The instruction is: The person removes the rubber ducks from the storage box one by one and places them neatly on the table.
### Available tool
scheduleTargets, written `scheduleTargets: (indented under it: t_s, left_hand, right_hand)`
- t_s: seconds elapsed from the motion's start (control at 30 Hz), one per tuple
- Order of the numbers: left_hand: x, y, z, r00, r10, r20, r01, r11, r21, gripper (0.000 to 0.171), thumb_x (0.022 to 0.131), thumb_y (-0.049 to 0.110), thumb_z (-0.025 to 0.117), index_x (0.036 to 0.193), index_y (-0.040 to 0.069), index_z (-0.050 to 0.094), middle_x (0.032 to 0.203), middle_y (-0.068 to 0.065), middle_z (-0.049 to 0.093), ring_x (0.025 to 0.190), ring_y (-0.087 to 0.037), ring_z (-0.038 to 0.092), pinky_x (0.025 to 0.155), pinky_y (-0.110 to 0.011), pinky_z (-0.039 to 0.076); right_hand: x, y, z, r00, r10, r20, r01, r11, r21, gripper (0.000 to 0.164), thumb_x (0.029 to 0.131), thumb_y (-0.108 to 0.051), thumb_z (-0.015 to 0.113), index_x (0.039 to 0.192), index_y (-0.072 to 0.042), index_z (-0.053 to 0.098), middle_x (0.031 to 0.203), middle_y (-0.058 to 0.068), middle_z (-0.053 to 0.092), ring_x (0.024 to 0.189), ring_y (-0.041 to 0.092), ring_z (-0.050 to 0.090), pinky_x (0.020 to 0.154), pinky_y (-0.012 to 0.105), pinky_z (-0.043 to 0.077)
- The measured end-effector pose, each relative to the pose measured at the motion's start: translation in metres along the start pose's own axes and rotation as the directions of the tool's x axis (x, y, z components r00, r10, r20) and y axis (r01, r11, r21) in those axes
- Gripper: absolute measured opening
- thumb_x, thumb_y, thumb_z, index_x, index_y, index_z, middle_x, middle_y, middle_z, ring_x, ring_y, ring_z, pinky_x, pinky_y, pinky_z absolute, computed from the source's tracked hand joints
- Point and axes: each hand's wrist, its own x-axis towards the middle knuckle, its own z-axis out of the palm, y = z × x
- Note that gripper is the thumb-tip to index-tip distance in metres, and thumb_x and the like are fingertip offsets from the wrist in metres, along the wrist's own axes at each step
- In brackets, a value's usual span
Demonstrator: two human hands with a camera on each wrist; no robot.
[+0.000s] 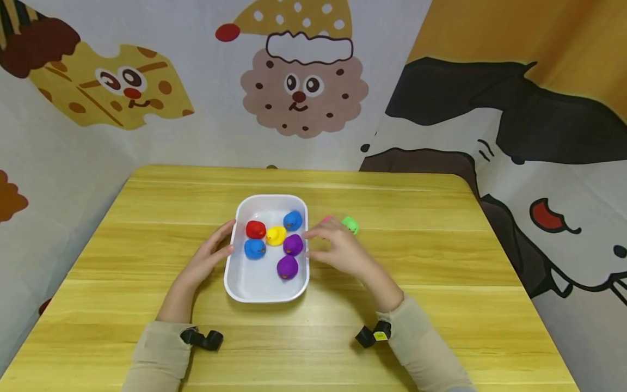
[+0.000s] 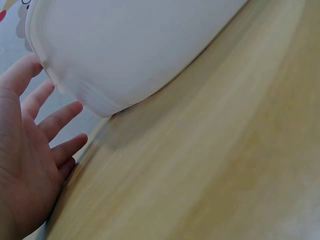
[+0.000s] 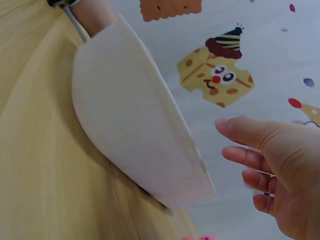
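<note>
A white plastic tray (image 1: 262,283) stands on the wooden table, holding small rubber ducks: a red duck (image 1: 256,230), a yellow duck (image 1: 276,236), two blue ducks, the nearer blue duck (image 1: 255,249) at left, and two purple ducks, the nearer purple duck (image 1: 287,267) at right. My left hand (image 1: 208,258) touches the tray's left side with spread fingers, as the left wrist view shows too. Beside the right rim, my right hand (image 1: 340,247) has its thumb and fingers apart, holding nothing. In the right wrist view a gap separates this hand (image 3: 285,170) from the tray wall (image 3: 120,110).
Behind my right hand, a green duck (image 1: 350,224) and a partly hidden pink toy (image 1: 327,219) lie on the table (image 1: 416,245). A cartoon-printed cloth (image 1: 196,147) hangs behind the far edge. Each sleeve carries a black wrist camera, the left camera (image 1: 203,338) pointing inward.
</note>
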Motion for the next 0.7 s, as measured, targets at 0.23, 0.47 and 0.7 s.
scheduleTargets:
  t_s: [0.23,0.47,0.7]
  left_hand:
    - [0.000,0.002,0.000,1.000,-0.006,0.001,0.006,1.000,0.000,0.059,0.097,0.007,0.053,0.151,0.009,0.030,0.152,-0.017,0.029,0.139,-0.033,0.022,0.110,-0.056,0.016]
    - [0.000,0.002,0.000,1.000,0.006,0.009,-0.006,1.000,0.003,0.059,0.098,0.007,0.053,0.151,0.007,0.028,0.152,-0.018,0.029,0.139,-0.034,0.022,0.109,-0.056,0.017]
    - [0.000,0.000,0.000,1.000,0.010,0.009,-0.010,1.000,0.008,0.058,0.098,0.007,0.052,0.151,0.007,0.028,0.152,-0.017,0.028,0.139,-0.034,0.022,0.109,-0.055,0.017]
  right_hand:
    - [0.001,-0.006,0.011,0.998,0.005,0.064,-0.002,0.999,-0.054,0.037,0.075,-0.017,0.083,0.109,-0.011,0.072,0.107,-0.001,0.067,0.104,0.016,0.055,0.093,0.036,0.043]
    - [0.002,-0.011,0.019,0.993,0.035,0.110,-0.024,0.995,-0.097,0.037,0.074,-0.026,0.083,0.108,-0.014,0.072,0.109,-0.001,0.068,0.106,0.016,0.055,0.098,0.039,0.037]
    - [0.004,-0.014,0.027,0.990,0.025,0.138,-0.008,0.993,-0.118,0.038,0.072,-0.027,0.085,0.105,-0.013,0.073,0.106,-0.002,0.068,0.104,0.016,0.052,0.097,0.038,0.035]
